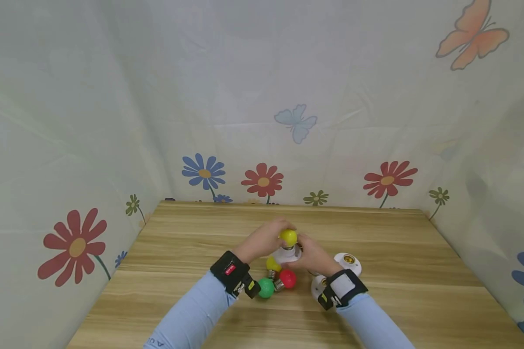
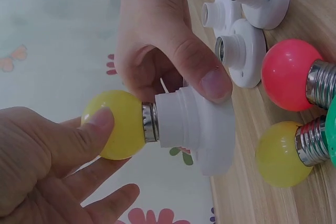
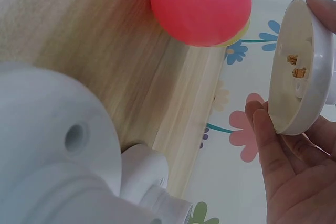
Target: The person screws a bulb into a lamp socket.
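My left hand pinches a yellow light bulb by its globe, between thumb and fingers. Below it, my right hand grips a white lamp socket by its round base. The bulb's metal screw end meets the socket's mouth, with some of the metal still showing; how deep it sits is hidden. From the right wrist view, the hollow underside of the socket shows two brass-coloured terminals. Both hands are raised over the wooden table.
A red bulb, a green bulb and another yellow bulb lie close together on the table. More white sockets, one of them a socket at the right, stand near my right wrist. A flowered curtain hangs behind.
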### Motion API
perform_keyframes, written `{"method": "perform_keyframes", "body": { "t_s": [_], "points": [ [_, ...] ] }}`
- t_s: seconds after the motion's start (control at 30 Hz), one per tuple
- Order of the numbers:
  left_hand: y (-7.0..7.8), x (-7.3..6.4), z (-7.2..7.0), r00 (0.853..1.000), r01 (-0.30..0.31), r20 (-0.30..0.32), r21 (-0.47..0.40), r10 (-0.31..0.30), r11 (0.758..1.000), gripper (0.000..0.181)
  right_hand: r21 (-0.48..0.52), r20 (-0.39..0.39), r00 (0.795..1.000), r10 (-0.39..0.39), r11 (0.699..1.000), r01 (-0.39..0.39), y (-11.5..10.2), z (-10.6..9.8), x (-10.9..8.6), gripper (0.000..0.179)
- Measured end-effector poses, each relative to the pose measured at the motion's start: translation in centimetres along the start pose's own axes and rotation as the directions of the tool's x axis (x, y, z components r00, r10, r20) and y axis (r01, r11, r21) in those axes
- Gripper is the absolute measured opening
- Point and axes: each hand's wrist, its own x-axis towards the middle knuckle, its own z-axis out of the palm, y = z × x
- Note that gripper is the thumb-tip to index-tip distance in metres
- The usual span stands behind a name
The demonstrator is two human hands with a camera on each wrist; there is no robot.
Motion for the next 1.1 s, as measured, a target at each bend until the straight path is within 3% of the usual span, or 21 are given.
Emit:
{"method": "perform_keyframes", "body": {
  "t_s": [0.17, 0.23, 0.33, 0.47, 0.6, 0.77, 1.1],
  "points": [
    [0.0, -0.1, -0.2, 0.999, 0.033, 0.022, -0.052, -0.032, 0.998, 0.063, -0.014, -0.003, 1.000, 0.010, 1.000, -0.010, 0.0, 0.0, 0.0, 0.061],
    [0.0, -0.2, 0.0, 0.998, 0.061, -0.007, -0.035, -0.061, 0.998, 0.070, -0.010, -0.003, 1.000, 0.014, 1.000, -0.014, 0.0, 0.0, 0.1, 0.058],
    [0.0, -0.2, 0.5, 0.989, 0.114, -0.101, 0.030, -0.111, 0.993, 0.075, -0.010, -0.003, 1.000, 0.007, 1.000, -0.007, 0.0, 0.0, 0.1, 0.055],
    [0.2, -0.4, 1.2, 0.970, 0.163, -0.200, 0.100, -0.141, 0.981, 0.064, -0.008, 0.008, 1.000, 0.008, 1.000, -0.008, -0.1, 0.0, 0.1, 0.053],
    [0.3, -0.5, 1.5, 0.965, 0.150, -0.229, 0.091, -0.126, 0.985, 0.050, -0.012, 0.014, 1.000, 0.019, 1.000, -0.019, -0.2, 0.0, 0.0, 0.054],
    [0.3, -0.5, 1.5, 0.971, 0.128, -0.211, 0.068, -0.111, 0.989, 0.045, -0.007, 0.014, 1.000, 0.017, 1.000, -0.017, -0.2, 0.0, 0.0, 0.056],
    [0.3, 0.0, 1.2, 0.995, 0.062, -0.076, 0.028, -0.059, 0.998, 0.038, -0.002, 0.004, 1.000, -0.017, 1.000, 0.017, 0.1, -0.1, -0.1, 0.060]
  ]
}}
